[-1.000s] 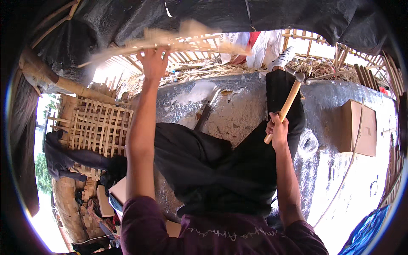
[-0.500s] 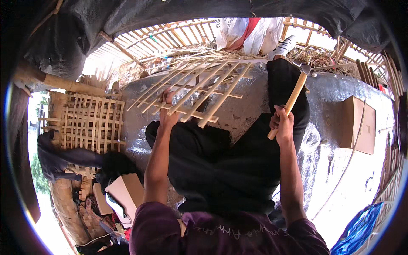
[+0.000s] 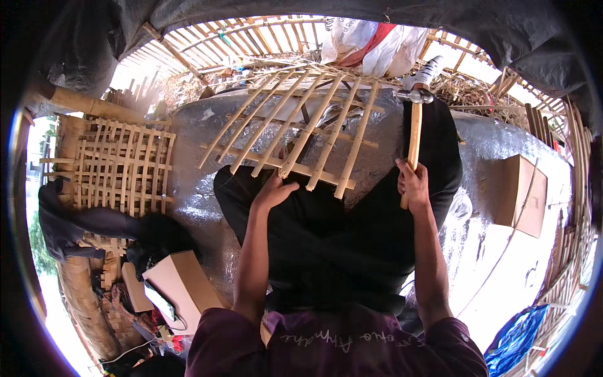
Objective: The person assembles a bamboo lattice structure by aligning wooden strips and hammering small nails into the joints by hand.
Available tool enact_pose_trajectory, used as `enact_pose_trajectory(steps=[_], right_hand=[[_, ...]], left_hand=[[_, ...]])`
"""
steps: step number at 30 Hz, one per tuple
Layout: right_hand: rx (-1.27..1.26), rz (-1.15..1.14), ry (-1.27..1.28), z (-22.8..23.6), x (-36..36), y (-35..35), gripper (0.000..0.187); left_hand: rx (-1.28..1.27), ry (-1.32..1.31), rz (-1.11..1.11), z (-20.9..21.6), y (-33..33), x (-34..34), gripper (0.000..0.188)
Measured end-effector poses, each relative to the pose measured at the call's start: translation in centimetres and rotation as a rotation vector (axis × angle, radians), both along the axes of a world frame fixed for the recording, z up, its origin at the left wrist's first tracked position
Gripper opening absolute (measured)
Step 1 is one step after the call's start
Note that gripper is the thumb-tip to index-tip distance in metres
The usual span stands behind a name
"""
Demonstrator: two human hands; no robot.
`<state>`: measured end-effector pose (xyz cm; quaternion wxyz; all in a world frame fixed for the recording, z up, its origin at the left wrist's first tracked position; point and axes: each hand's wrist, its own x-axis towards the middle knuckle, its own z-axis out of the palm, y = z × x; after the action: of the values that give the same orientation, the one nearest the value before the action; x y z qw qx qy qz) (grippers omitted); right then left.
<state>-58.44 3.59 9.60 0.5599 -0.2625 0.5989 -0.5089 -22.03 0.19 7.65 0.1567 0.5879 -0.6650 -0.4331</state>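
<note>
In front of me is a bamboo lattice (image 3: pixel 308 136) of several long slats laid over a few crosspieces, tilted above my lap. My left hand (image 3: pixel 274 191) is at its near edge, gripping it from below by the nearest crosspiece; the slats partly hide its fingers, and its thumb points right. My right hand (image 3: pixel 414 184) is closed round the lower part of a hammer's (image 3: pixel 414 135) wooden handle. The hammer stands nearly upright in view, its metal head at the top beside my shin, apart from the lattice.
A woven bamboo panel (image 3: pixel 125 166) stands at the left, with dark cloth (image 3: pixel 94 226) over it. Cardboard boxes lie at the lower left (image 3: pixel 182 283) and right (image 3: pixel 524 195). White sacks (image 3: pixel 386 50) hang by the far slatted fence. A blue tarp (image 3: pixel 515 339) is at the lower right.
My left hand has moved nearer and to the right along the lattice. The lattice has turned and shifted rightward. The hammer has swung left into a more upright position.
</note>
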Motion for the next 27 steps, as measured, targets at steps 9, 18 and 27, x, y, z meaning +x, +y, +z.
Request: enact_pose_trajectory(steps=[9,18,27], right_hand=[[0.052,-0.020,0.040,0.1,0.1,-0.2,0.027],[0.058,0.024,0.139,0.6,1.0,-0.1,0.027],[-0.292,0.123,0.850,-0.8,4.0,-7.4,0.024]], left_hand=[[0.503,1.231,0.676,-0.2,-0.4,-2.5,0.052],[0.319,1.377,0.941,-2.1,-0.5,-7.3,0.042],[0.339,1.441,0.883,-3.1,0.1,-6.7,0.033]])
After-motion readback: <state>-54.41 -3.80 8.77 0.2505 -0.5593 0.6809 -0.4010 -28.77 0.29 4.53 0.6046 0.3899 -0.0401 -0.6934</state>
